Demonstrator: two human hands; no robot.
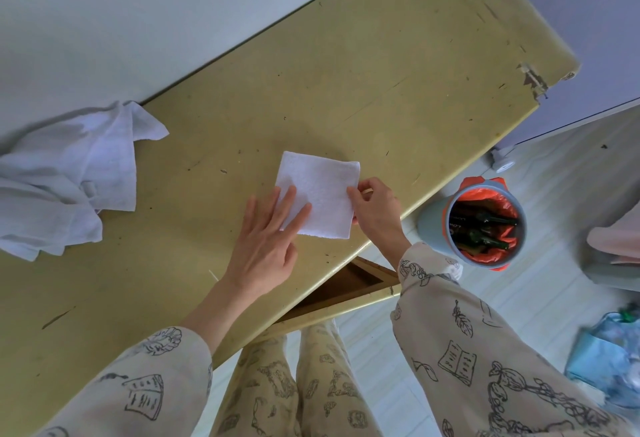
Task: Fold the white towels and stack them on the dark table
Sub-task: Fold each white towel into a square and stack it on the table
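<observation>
A small white towel [322, 191], folded into a square, lies flat on the worn olive-yellow table [381, 83] near its front edge. My left hand [266, 242] presses on the towel's near-left corner with straight fingers. My right hand [375, 213] pinches the towel's right edge between thumb and fingers. A heap of unfolded white towels [65, 180] lies crumpled at the table's left end.
A white wall runs along the table's far side. A grey bin [485, 225] with an orange liner and dark bottles stands on the floor right of the table. A drawer [349, 284] under the table edge stands partly open. Blue plastic bags [609, 360] lie at the lower right.
</observation>
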